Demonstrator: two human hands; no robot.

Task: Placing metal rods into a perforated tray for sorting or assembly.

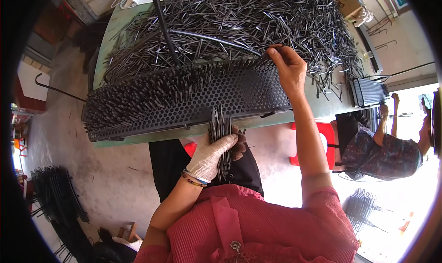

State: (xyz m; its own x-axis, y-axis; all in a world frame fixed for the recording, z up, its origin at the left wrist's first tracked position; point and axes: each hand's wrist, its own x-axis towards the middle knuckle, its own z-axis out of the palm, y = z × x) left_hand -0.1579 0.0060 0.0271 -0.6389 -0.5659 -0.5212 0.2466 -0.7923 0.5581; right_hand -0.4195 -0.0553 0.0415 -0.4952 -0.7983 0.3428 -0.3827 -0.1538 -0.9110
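My left hand point(209, 152), in a pale glove with dark fingertips, is wrapped round a bundle of thin black strips point(223, 164) in front of my waist. A long black perforated rack point(230, 95) lies along the table's near edge. Upright black strips point(138, 95) crowd the holes of its left part, and more line its far edge. Toward the right, many holes stand bare. My bare right hand point(290, 69) is at the rack's far right edge, thumb and fingers pinched on what looks like one thin black strip; its lower end is hard to make out.
A large heap of loose black strips point(239, 19) covers most of the green table point(108, 42). A bent metal rod point(163, 28) rises over the rack. Another person point(384, 148) works at a similar rack point(368, 91) on the right. A red stool point(324, 141) stands between; hooked black racks point(55, 189) lie lower left.
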